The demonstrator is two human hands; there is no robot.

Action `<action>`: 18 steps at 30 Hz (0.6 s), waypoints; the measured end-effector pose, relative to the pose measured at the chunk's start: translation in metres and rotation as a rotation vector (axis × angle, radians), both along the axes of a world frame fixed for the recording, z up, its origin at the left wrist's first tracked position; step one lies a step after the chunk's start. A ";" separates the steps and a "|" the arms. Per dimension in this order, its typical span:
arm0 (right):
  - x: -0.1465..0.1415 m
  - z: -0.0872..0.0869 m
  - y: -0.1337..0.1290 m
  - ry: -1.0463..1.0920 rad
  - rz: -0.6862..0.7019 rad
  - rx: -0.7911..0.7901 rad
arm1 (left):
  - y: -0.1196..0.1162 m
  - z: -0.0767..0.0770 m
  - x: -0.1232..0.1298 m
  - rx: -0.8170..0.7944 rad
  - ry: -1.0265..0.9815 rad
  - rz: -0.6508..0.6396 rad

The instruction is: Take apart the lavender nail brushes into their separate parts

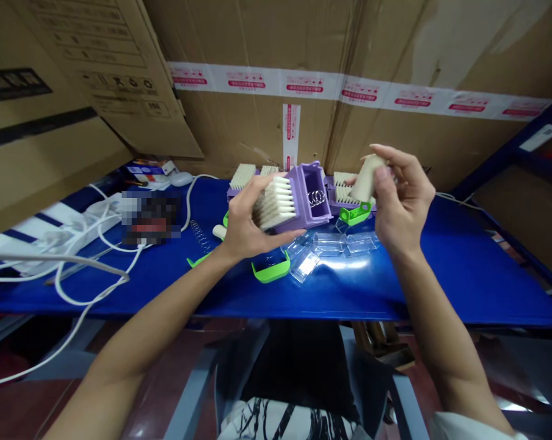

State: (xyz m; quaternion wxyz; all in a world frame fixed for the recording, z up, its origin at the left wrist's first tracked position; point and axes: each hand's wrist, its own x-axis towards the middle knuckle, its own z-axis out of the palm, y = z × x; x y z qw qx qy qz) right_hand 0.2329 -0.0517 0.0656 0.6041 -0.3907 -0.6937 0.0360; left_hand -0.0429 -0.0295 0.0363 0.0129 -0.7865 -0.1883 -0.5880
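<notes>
My left hand (246, 226) is wrapped round a purple holder (301, 198) with rows of cream bristles (278, 203) on its left side. The holder is tilted, and its open compartment shows a metal spring (316, 198). To the right, my right hand (402, 198) pinches a cream curved piece (369, 178), its wide end pointing down. A green clip (356, 214) is just below that piece; whether the two touch is unclear. More purple holders with cream bristles (243, 176) stand behind my hands.
On the blue table (463, 263) lie clear plastic pieces (330, 243), a green-edged part (271, 269) and a loose spring (199, 236). White cables (65, 287) and a power strip (97, 208) are at the left. Cardboard (257, 36) stands behind.
</notes>
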 end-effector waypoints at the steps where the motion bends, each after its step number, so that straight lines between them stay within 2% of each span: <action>1: 0.001 0.002 -0.004 0.052 0.095 -0.034 | -0.002 0.001 0.001 0.027 0.013 0.035; 3: 0.001 0.003 -0.010 0.112 0.245 -0.115 | -0.005 0.001 0.003 0.092 0.045 0.116; 5: 0.000 0.003 -0.015 0.156 0.316 -0.183 | -0.006 -0.001 0.005 0.145 0.074 0.197; 8: -0.003 0.003 -0.024 0.223 0.301 -0.264 | -0.006 -0.005 0.006 0.158 0.102 0.287; 12: -0.006 0.003 -0.031 0.236 0.305 -0.330 | -0.007 -0.012 0.007 0.171 0.137 0.315; 18: -0.006 0.004 -0.031 0.251 0.375 -0.384 | -0.010 -0.015 0.005 0.097 0.183 0.372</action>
